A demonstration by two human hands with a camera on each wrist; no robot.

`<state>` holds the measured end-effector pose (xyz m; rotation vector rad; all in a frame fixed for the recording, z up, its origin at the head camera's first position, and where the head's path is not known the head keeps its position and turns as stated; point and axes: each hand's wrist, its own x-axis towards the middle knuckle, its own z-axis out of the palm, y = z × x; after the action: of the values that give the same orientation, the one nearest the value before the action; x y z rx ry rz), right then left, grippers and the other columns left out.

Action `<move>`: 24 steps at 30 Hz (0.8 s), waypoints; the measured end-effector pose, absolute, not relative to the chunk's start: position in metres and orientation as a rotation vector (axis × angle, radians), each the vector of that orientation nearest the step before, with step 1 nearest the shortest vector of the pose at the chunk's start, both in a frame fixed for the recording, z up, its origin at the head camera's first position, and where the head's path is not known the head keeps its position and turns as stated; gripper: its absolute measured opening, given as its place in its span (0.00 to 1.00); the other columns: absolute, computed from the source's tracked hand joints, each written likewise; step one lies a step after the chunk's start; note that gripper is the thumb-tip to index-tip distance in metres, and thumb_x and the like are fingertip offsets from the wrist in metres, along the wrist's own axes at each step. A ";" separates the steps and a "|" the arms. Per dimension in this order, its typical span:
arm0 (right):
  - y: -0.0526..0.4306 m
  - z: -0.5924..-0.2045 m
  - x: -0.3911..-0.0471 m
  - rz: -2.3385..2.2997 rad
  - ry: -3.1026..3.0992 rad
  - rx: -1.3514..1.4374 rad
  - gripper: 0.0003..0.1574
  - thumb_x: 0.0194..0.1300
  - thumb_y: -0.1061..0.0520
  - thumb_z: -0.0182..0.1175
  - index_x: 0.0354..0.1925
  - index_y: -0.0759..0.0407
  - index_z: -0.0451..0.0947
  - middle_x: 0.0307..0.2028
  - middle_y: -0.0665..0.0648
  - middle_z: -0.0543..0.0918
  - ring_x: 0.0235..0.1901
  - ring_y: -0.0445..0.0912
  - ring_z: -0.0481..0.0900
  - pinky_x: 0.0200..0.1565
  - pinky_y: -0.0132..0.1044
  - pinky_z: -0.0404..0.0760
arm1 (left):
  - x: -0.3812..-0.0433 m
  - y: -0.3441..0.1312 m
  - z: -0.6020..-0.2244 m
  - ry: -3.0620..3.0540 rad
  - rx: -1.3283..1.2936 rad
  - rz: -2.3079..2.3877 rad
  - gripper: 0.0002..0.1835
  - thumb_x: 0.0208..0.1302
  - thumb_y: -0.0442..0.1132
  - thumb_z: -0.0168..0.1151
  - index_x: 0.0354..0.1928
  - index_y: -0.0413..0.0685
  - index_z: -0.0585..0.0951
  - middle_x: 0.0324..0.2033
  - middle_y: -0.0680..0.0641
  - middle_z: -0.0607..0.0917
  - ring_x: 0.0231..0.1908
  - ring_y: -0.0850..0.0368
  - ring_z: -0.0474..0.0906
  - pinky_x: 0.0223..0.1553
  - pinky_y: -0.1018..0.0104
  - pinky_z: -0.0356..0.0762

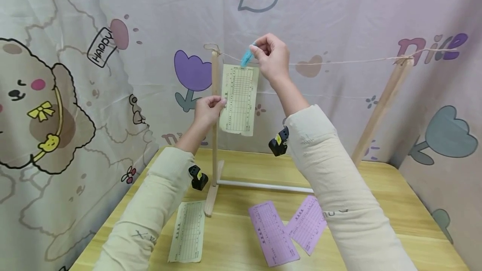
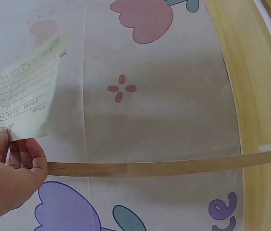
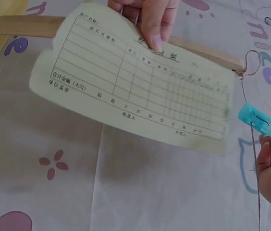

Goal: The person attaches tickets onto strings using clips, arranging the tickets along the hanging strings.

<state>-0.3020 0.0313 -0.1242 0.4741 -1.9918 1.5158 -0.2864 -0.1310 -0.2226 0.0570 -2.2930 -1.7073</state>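
Note:
My left hand [image 1: 208, 110] pinches the left edge of a pale green printed slip [image 1: 238, 108] between thumb and fingers. The slip hangs upright beside the left wooden post [image 1: 214, 137], its top edge close to the string [image 1: 335, 62]. Between the thumb and fingers of my right hand [image 1: 273, 57] is a light blue clothespin [image 1: 246, 57], tilted over the string near the slip's top. From the right wrist view, the clothespin [image 3: 259, 121] overlaps the string, with a gap between it and the slip's near end [image 3: 140, 82].
Another green slip [image 1: 188, 231] lies on the wooden table [image 1: 229, 225] at front left. Two purple slips [image 1: 273, 233] lie right of it, one partly behind my right sleeve. A white bar [image 1: 263, 185] runs low from the left post toward the leaning right post [image 1: 384, 108].

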 end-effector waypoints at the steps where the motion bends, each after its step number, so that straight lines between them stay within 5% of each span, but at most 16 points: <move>1: 0.031 -0.124 -0.302 1.513 -1.997 0.474 0.06 0.62 0.60 0.59 0.35 0.64 0.75 0.22 0.44 0.71 0.24 0.36 0.66 0.32 0.24 0.67 | -0.286 -0.131 -0.222 -2.288 0.058 -1.713 0.16 0.65 0.39 0.56 0.50 0.37 0.78 0.35 0.47 0.78 0.31 0.63 0.71 0.28 0.81 0.71; 24: 0.028 -0.120 -0.302 1.397 -2.101 0.494 0.08 0.62 0.60 0.59 0.37 0.66 0.76 0.25 0.46 0.72 0.28 0.36 0.67 0.34 0.24 0.68 | -0.286 -0.133 -0.218 -2.231 -0.013 -1.632 0.13 0.64 0.38 0.58 0.45 0.35 0.80 0.26 0.54 0.75 0.27 0.66 0.70 0.26 0.82 0.69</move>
<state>-0.3022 0.0277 -0.1199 0.4936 -2.1007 1.3965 -0.2864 -0.1331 -0.2185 -0.0130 -2.2311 -1.6317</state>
